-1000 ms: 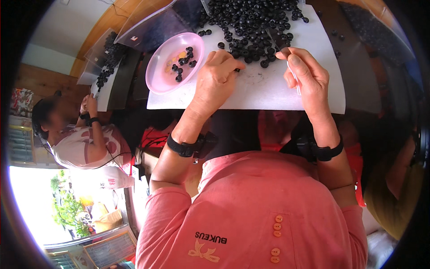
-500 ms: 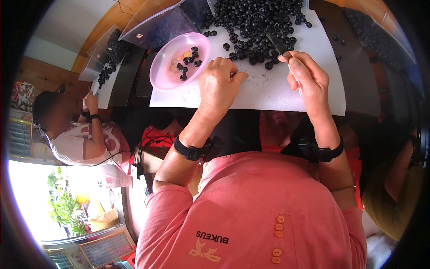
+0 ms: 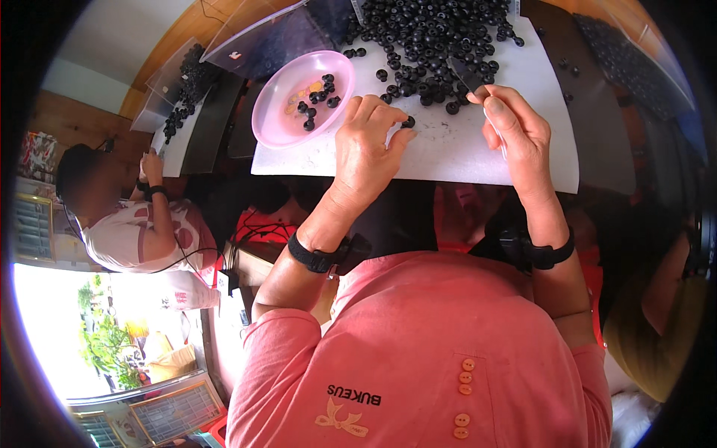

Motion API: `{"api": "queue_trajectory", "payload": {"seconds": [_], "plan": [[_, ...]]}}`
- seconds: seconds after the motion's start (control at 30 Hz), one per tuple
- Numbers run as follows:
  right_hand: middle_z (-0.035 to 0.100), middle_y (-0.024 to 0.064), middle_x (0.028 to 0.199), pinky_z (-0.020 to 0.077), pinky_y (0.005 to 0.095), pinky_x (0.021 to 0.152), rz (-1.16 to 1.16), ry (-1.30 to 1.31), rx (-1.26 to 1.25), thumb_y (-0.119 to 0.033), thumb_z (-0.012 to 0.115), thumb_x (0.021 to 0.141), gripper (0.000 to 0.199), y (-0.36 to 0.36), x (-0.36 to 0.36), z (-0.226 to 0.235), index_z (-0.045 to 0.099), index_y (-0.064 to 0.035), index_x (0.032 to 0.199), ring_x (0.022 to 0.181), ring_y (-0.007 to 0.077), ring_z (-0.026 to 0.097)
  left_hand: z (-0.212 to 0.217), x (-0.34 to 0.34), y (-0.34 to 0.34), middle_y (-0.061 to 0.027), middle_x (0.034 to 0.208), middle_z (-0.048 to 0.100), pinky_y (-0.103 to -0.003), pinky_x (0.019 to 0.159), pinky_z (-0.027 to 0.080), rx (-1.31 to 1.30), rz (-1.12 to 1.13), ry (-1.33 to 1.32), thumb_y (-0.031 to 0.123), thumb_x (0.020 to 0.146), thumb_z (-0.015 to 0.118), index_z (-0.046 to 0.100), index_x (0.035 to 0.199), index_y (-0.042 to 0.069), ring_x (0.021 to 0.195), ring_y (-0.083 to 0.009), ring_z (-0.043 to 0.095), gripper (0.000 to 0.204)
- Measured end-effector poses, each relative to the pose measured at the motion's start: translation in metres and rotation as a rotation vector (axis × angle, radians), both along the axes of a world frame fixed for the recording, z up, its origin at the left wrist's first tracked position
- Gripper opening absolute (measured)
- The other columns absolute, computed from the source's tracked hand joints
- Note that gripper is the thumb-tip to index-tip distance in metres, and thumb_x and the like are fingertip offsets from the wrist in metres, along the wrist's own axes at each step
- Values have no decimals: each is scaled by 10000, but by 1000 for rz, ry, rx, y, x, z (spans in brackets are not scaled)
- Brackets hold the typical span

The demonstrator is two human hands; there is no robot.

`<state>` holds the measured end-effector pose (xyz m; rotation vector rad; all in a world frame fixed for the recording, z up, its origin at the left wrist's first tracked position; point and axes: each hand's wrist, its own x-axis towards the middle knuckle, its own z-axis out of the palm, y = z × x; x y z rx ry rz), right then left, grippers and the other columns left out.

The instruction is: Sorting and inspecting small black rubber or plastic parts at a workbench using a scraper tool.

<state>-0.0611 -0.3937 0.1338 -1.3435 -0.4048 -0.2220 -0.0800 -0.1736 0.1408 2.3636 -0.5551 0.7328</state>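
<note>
I see the left hand [image 3: 366,145] resting on the white board [image 3: 463,153], fingertips pinched on one dark berry [image 3: 408,121] just near of the berry pile [image 3: 433,37]. The right hand [image 3: 515,131] sits to the right, thumb and forefinger pressed together on a thin blade [image 3: 467,75] whose tip lies at the pile's near edge. A pink bowl [image 3: 272,123] with a few berries stands left of the left hand. Far left, another person [image 3: 142,224] works at a separate board.

Bowl [image 3: 287,112] is sitting left on the board [image 3: 448,153], berries [image 3: 437,37] are piling behind, both hands are resting between.
</note>
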Motion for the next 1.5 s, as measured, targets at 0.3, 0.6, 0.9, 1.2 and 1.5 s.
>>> {"api": "queue_trajectory", "payload": {"seconds": [0.3,0.6,0.9,1.2,1.5], "plan": [[589,-29,741,321,201,494,-10,33,-78,-243,622,969,250,3,0,2,673,-6,1032,554,36,401,6,13,-8,-121,865,593,-422,756,483,346,68,-48,44,715,736,669,852,19,894,-329,565,155],[516,20,582,375,261,485,-183,-97,-448,-247,646,941,209,10,2,5,680,-43,967,506,83,457,13,10,-11,-40,818,636,-224,568,435,-579,-103,560,50,899,645,690,976,-44,650,-92,545,129],[529,63,566,394,292,484,-224,-203,-517,-271,647,932,215,15,1,5,672,-57,929,485,137,487,7,10,-21,-127,816,654,-283,546,482,-1246,-396,706,12,910,638,633,962,-71,655,-171,605,98],[484,43,555,361,281,478,-158,-32,-446,-278,646,933,224,11,3,7,684,-58,918,481,121,443,4,9,-21,-161,892,662,-298,576,497,-1279,-409,722,40,946,599,613,1005,-63,704,-191,619,119],[485,46,559,369,284,489,-214,-174,-525,-295,642,934,243,15,2,6,688,-57,925,496,115,452,-1,10,-15,-173,915,664,-325,599,510,-1325,-502,728,50,960,578,601,1022,-46,758,-217,628,117]]}}
